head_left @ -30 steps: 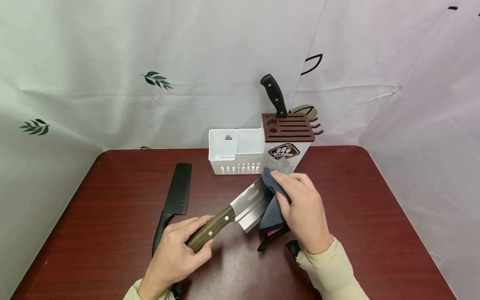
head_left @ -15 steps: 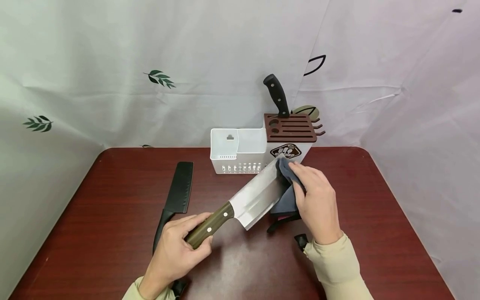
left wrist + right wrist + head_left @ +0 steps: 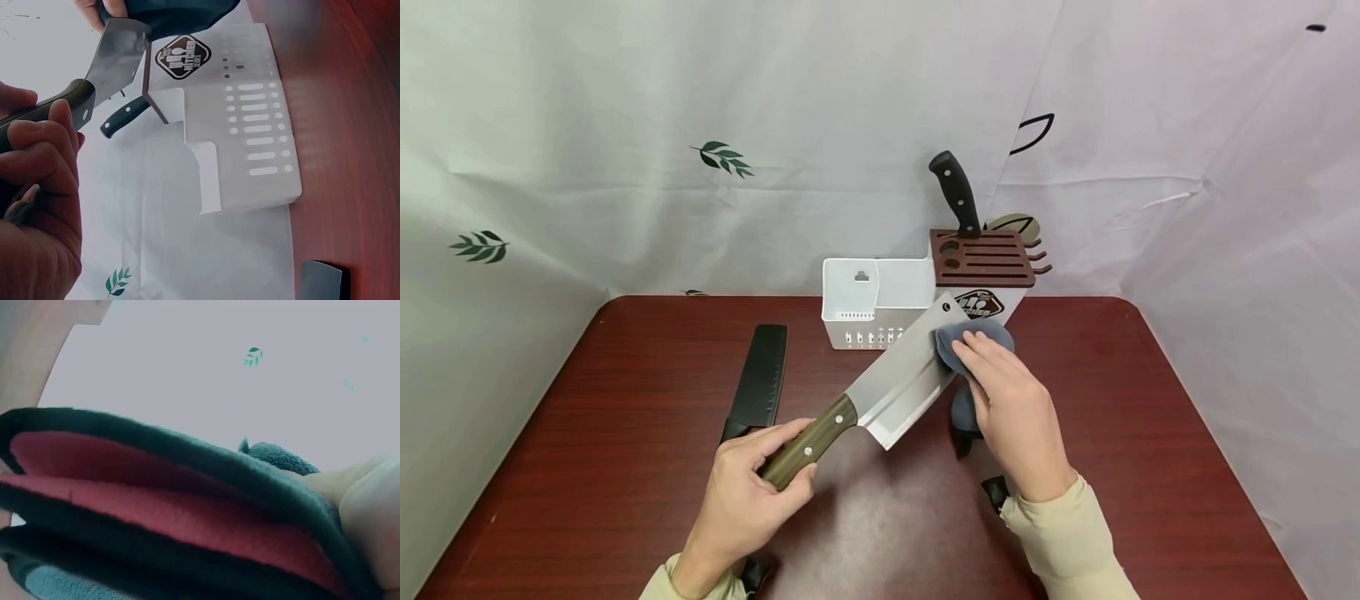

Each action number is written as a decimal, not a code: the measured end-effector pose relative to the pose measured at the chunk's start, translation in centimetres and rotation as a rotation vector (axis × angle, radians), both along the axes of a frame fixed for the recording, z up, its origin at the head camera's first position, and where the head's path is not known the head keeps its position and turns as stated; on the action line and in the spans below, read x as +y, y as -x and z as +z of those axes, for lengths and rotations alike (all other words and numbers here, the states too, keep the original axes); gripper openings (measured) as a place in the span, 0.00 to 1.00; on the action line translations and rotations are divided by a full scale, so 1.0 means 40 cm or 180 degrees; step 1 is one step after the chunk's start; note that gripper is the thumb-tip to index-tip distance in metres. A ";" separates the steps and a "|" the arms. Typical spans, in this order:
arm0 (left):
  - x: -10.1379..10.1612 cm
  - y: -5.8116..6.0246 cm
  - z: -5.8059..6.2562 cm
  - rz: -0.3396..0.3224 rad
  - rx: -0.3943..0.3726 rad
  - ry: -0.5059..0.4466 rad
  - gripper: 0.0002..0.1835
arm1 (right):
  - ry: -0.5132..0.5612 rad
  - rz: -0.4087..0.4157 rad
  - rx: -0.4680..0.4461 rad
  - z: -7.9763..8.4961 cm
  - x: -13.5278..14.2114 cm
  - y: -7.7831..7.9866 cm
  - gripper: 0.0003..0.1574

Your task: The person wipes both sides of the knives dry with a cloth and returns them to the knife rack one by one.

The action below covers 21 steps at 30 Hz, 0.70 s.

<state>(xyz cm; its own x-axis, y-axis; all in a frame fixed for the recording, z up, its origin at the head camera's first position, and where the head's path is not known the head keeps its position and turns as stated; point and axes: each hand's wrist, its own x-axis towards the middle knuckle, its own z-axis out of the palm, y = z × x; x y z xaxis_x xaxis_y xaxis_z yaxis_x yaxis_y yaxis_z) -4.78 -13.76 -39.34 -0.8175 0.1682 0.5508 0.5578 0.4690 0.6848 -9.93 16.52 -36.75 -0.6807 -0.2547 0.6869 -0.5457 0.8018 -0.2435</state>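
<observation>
My left hand [image 3: 752, 492] grips the brown wooden handle of a cleaver [image 3: 895, 375], its fingers curled round the handle in the left wrist view. The broad silver blade points up and to the right above the table, with a small hole near its far corner. My right hand [image 3: 1018, 421] holds a blue-grey cloth [image 3: 992, 333] against the blade towards its far end. Folds of the cloth hang below the hand. Up close in the right wrist view, the cloth [image 3: 175, 506] shows a pink inner side and dark edging.
Behind the cleaver stands a white perforated holder [image 3: 850, 292] with a brown slotted knife block top [image 3: 1000, 271]; a black-handled knife [image 3: 957, 196] sits in it. A black-bladed knife [image 3: 760, 375] lies at left. A black handle end [image 3: 996, 492] shows by my right sleeve.
The cloth went out to the blade's far end, then came back a little left, uncovering the corner with the hole. The cleaver has shifted slightly left, still in my left hand.
</observation>
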 end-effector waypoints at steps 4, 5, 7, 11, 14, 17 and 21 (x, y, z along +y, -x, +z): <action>-0.002 0.001 0.000 0.0003 -0.0041 -0.0030 0.26 | -0.0129 0.0070 0.0075 0.006 -0.002 -0.012 0.29; -0.002 0.002 0.000 0.0001 -0.0048 -0.0036 0.26 | -0.0155 0.0084 0.0083 0.008 -0.003 -0.015 0.29; -0.003 0.003 0.000 0.0000 -0.0066 -0.0062 0.26 | -0.0189 0.0104 0.0083 0.011 -0.004 -0.021 0.30; -0.005 0.002 0.000 0.0036 -0.0075 -0.0072 0.26 | -0.0209 0.0124 0.0129 0.017 -0.008 -0.029 0.30; -0.005 0.000 0.001 0.0067 -0.0049 -0.0045 0.26 | -0.0174 0.0102 0.0180 0.019 -0.011 -0.031 0.29; -0.004 -0.001 0.002 0.0081 -0.0018 -0.0010 0.26 | -0.0093 0.0032 0.0169 0.018 -0.013 -0.033 0.27; -0.002 0.001 0.002 0.0121 0.0009 0.0012 0.25 | -0.0010 -0.0083 0.0072 0.018 -0.012 -0.037 0.27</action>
